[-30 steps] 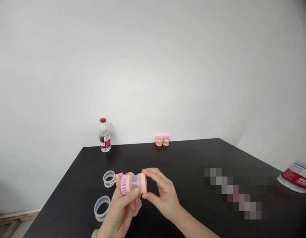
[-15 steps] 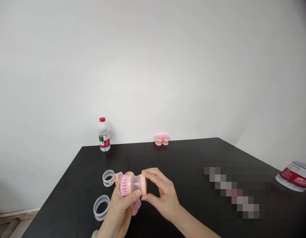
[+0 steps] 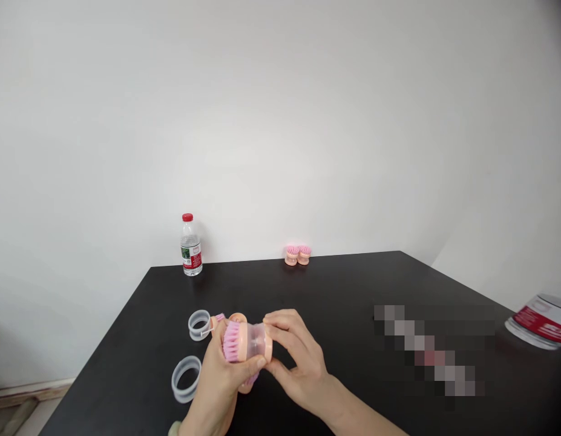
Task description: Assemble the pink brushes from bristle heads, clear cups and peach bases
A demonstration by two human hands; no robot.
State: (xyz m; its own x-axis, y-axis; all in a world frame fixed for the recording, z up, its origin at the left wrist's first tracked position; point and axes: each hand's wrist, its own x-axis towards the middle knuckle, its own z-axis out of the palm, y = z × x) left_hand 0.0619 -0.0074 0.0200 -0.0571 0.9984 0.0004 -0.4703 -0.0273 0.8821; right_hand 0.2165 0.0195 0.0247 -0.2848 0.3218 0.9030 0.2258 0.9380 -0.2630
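A brush [image 3: 247,342] with pink bristles, a peach collar, a clear middle and a peach end cap lies sideways between my hands. My left hand [image 3: 223,375] is wrapped round its bristle side and clear middle. The fingertips and thumb of my right hand [image 3: 298,351] pinch the peach cap at its right end. Behind and below the held brush, more peach and pink parts [image 3: 238,318] lie on the table, partly hidden by my left hand. Two clear rings, one farther back [image 3: 199,326] and one nearer [image 3: 186,379], lie left of my left hand.
A water bottle with a red cap [image 3: 192,248] stands at the back left of the black table [image 3: 344,290]. Two pink-bristled brushes [image 3: 297,255] stand at the back edge by the wall. At the right edge is a container with a red label [image 3: 541,322], beside a pixelated patch.
The held brush has shifted slightly right and turned a little, with its bristles facing more toward the camera. Both hands have moved slightly with it and keep their grip.
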